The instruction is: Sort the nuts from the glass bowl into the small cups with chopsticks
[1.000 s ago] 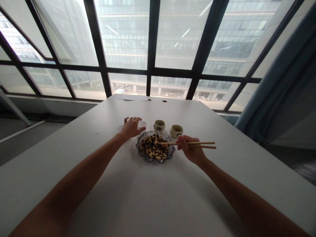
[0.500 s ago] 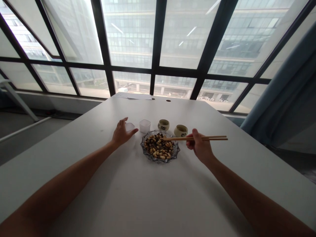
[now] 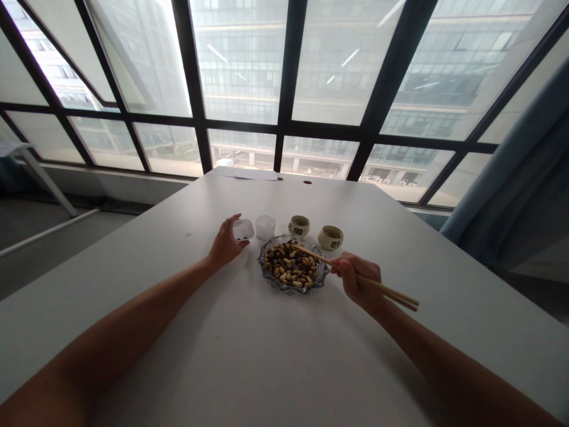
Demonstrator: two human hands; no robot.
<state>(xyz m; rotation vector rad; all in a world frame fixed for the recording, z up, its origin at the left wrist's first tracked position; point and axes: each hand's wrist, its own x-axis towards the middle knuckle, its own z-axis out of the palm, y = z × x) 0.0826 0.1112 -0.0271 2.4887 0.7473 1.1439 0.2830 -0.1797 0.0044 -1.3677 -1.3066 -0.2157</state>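
My left hand (image 3: 226, 242) is closed around a small translucent white cup (image 3: 243, 230), tilted so that a few dark bits show inside it. In my right hand (image 3: 359, 280) is a pair of wooden chopsticks (image 3: 391, 294), their tips reaching into a glass bowl (image 3: 267, 280) with a scalloped rim. The bowl is filled with peanuts (image 3: 297, 277) mixed with dark seeds (image 3: 280, 254). Whether the tips pinch anything is too small to make out.
Beside the held cup stands a second translucent cup (image 3: 265, 227). Two cream cups with dark characters, one behind the bowl (image 3: 299, 225) and one to its right (image 3: 331, 237), stand on the white table (image 3: 267, 356). Papers (image 3: 249, 174) lie at the far edge, by the windows.
My left hand has closed on the small cup and tilted it. The chopsticks have swung from nearly level to slanting, with their back ends lower and their tips at the bowl's far side.
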